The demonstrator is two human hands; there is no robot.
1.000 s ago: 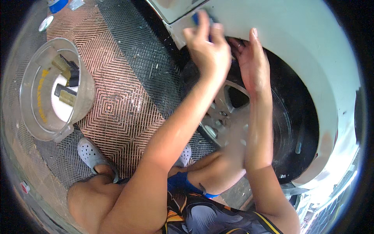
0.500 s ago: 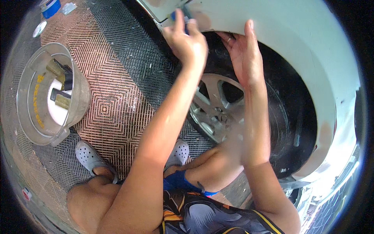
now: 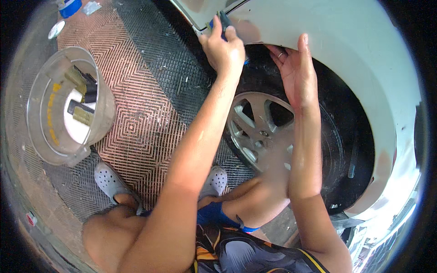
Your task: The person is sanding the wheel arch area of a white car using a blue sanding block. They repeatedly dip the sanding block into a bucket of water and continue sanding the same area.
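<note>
My left hand (image 3: 224,50) is closed round a dark blue-and-black sanding block (image 3: 223,23), held against the white car body just ahead of the wheel arch. Fingers and palm cover much of the block. Beside it, bare beige and brownish patches show in the paint of the fender (image 3: 291,20). My right hand (image 3: 297,77) rests at the upper lip of the arch, thumb stretched up along the fender and fingers apart, their tips partly hidden under the lip. Nothing shows in that palm. Below the hands is the wheel (image 3: 255,116) with its silver spoked rim, partly covered by my right forearm.
At the left stands a clear bucket (image 3: 107,102) holding whitish liquid and several black-and-tan blocks (image 3: 83,115). A blue roll (image 3: 69,7) and a round white lid (image 3: 56,30) lie farther off on the grated tile floor (image 3: 136,136). My knees and grey clogs (image 3: 109,179) are below.
The whole view has shifted, so the scene sits slightly lower and farther right. My left hand and the block, blurred before, look sharper now. The right hand keeps its place at the arch lip.
</note>
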